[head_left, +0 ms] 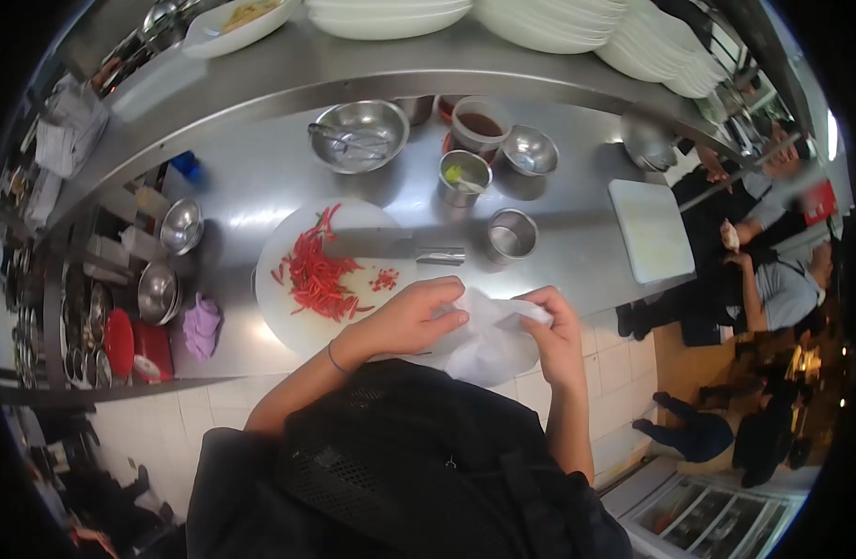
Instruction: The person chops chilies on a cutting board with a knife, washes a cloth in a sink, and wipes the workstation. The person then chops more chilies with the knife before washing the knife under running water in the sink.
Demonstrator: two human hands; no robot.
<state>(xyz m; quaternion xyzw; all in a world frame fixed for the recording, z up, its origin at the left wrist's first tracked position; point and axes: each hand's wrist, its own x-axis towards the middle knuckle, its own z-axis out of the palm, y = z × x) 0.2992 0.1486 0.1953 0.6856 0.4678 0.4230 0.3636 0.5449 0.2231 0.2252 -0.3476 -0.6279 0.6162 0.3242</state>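
Observation:
Between my hands hangs a thin, crumpled white sheet (488,334); I cannot tell whether it is plastic or paper. My left hand (418,312) pinches its left side, fingers pressed together. At the upper right edge, my right hand (560,331) grips it between thumb and fingers. Just beyond my left hand lies a round white cutting board (283,233). A heap of sliced red chillies (321,275) covers its middle, and a small pile of chopped chilli (384,279) sits to the right. A shiny metal piece (441,254), perhaps a blade, rests by the board's right edge.
Behind stand a metal bowl with tongs (361,137), a tub of dark sauce (480,126) and several steel containers (513,235). A rectangular white board (650,230) lies right, a purple cloth (201,326) left. Stacked plates (549,23) fill the shelf above. People (773,289) are at right.

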